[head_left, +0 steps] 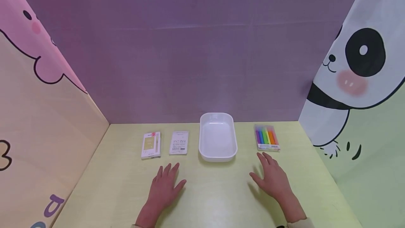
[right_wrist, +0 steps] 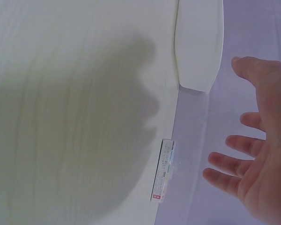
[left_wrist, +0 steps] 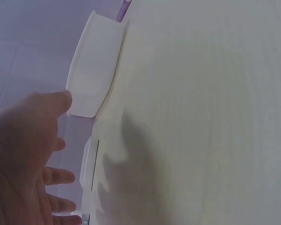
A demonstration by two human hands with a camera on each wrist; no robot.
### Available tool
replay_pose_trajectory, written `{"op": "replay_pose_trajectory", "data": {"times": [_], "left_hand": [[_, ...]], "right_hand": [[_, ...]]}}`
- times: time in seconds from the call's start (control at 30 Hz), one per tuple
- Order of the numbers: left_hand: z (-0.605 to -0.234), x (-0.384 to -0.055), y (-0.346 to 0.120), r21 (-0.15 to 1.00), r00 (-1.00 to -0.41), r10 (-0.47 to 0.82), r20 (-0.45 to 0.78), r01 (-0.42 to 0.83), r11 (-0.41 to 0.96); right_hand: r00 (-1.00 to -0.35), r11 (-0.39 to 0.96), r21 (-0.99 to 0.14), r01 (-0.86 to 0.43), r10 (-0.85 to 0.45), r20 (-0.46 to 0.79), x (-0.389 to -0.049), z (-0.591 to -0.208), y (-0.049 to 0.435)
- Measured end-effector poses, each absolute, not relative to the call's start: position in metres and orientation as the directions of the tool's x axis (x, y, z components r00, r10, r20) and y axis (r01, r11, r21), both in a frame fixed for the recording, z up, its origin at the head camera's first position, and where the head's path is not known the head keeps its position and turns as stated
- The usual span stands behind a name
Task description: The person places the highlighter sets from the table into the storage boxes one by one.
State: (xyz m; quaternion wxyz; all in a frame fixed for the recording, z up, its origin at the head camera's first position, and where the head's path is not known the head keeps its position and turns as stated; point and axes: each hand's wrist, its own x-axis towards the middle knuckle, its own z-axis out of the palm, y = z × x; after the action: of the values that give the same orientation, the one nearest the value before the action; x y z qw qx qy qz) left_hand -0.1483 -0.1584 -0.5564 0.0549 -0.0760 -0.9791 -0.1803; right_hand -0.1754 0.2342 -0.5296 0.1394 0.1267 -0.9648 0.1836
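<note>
My left hand (head_left: 164, 188) hovers with spread fingers over the table, just short of two small flat boxes. One is a white box with a gold panel (head_left: 150, 145); beside it lies a white box printed with text and a barcode (head_left: 179, 143). The right hand (head_left: 272, 178), fingers also spread, is above the table in front of a clear pack of coloured markers (head_left: 267, 138). Between the hands, farther back, stands a white rectangular tray (head_left: 218, 158). Neither hand holds anything. In the right wrist view the pack's printed edge (right_wrist: 162, 171) shows beyond the hand's shadow.
The pale wooden table (head_left: 215, 196) meets a purple backdrop (head_left: 196, 52) at its far edge. A panel with a pink figure (head_left: 31, 38) rises on the left, a panda panel (head_left: 364, 55) on the right.
</note>
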Motion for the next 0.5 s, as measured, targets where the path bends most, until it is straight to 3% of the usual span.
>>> {"op": "replay_pose_trajectory", "data": {"times": [0.3, 0.5], "left_hand": [[-0.551, -0.168, -0.162, 0.430, -0.977, 0.145, 0.156, 0.199, 0.881], [-0.549, -0.184, -0.164, 0.562, -0.982, 0.121, 0.146, 0.183, 0.807]], "right_hand": [[-0.941, 0.904, -0.315, -0.290, -0.210, 0.266, -0.171, -0.530, 0.233], [-0.951, 0.913, -0.310, -0.266, -0.197, 0.236, -0.166, -0.526, 0.231]]}}
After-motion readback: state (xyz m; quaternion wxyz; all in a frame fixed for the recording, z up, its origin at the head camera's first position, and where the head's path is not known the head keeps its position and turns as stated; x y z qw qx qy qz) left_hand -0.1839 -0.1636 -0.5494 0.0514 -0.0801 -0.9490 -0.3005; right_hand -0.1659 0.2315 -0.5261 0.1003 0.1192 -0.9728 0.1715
